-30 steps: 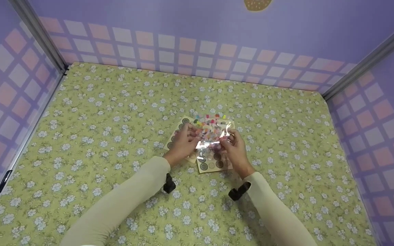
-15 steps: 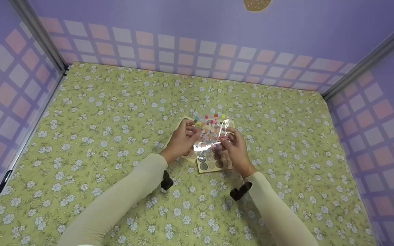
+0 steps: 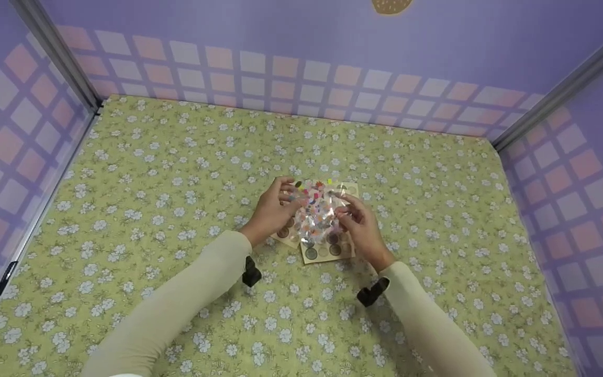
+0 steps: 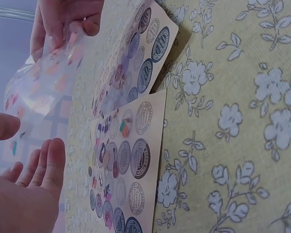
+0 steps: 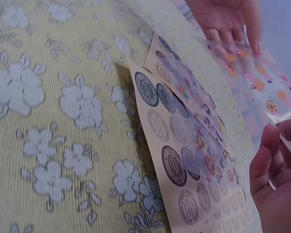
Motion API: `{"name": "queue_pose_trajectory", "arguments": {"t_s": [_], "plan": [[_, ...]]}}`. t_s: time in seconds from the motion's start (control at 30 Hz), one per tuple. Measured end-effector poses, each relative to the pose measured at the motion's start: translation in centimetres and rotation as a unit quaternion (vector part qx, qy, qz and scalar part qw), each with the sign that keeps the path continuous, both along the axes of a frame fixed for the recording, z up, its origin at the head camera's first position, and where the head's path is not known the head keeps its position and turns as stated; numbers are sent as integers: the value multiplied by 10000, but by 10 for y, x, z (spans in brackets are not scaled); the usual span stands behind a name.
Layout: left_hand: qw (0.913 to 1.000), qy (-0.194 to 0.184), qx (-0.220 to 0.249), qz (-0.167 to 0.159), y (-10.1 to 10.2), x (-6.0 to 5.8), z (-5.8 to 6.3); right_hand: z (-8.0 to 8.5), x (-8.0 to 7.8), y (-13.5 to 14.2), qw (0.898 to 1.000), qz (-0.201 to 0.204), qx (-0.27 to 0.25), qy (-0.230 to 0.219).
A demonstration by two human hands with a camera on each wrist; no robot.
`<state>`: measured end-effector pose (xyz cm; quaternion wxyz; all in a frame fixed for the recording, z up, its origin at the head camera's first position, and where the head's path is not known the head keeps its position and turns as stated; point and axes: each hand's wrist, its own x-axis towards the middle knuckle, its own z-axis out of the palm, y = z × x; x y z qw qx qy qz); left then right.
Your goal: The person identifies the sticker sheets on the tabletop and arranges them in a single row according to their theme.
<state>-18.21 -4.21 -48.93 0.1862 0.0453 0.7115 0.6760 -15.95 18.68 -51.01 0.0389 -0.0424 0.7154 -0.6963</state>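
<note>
Pinching film (image 3: 316, 213), right hand (image 3: 363, 229); left hand (image 3: 270, 212), fingers apart — seal lettering (image 5: 173, 164), wrist views only.

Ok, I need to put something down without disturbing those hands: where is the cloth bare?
Floral cloth lies bare between left hand and left wall, between right hand and right wall, and from the printed sheets back to the rear wall. The middle is crowded: both hands and clear patterned film above overlapping sheets.
</note>
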Motion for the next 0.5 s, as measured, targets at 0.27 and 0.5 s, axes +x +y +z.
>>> {"name": "queue_pose_trajectory", "arguments": {"t_s": [0.27, 0.5], "plan": [[9996, 15, 186, -197, -1, 1, 1, 4, 0, 5, 9951, 321, 923, 177], [9987, 307, -264, -304, -2, 2, 3, 8, -3, 8, 9799, 801, 1787, 383]]}}
